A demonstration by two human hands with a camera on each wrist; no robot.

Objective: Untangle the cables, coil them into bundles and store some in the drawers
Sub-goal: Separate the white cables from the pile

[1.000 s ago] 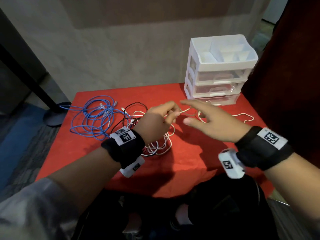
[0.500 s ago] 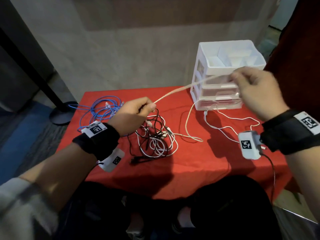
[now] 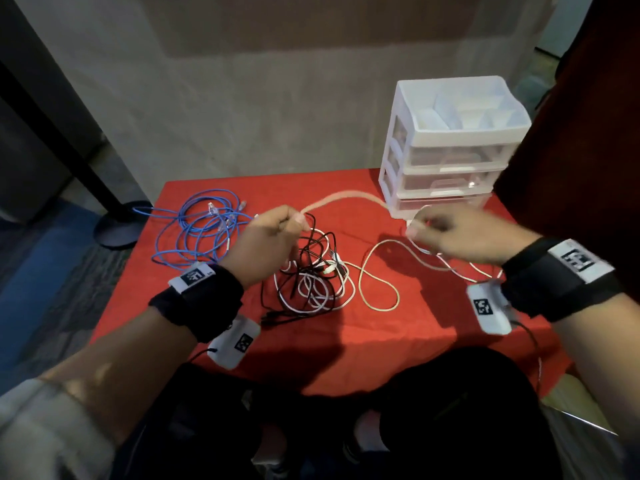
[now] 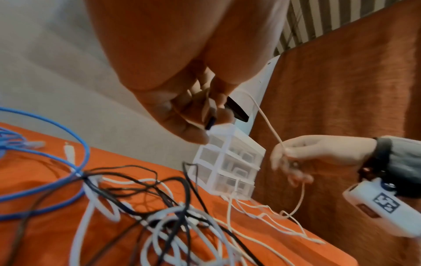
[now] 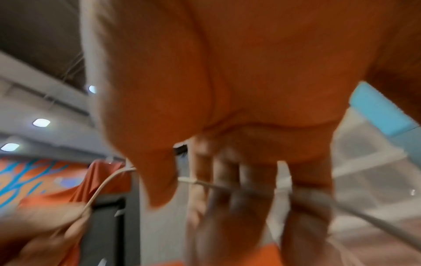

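A thin white cable arcs in the air between my two hands above the red table. My left hand pinches one end of it over a tangle of black and white cables. My right hand pinches the same cable in front of the white drawer unit; the rest loops down onto the cloth. A blue cable lies loose at the far left. The right wrist view is blurred, with the cable crossing my fingers.
The drawer unit has three shut clear drawers and an open divided top tray. A black stand base sits on the floor left of the table. A dark red curtain hangs at the right. My knees are under the near edge.
My right hand has dropped from beside the drawer unit's top to table height and moved toward the left hand. The taut cable now sags in an arc. The left hand stays over the tangle.
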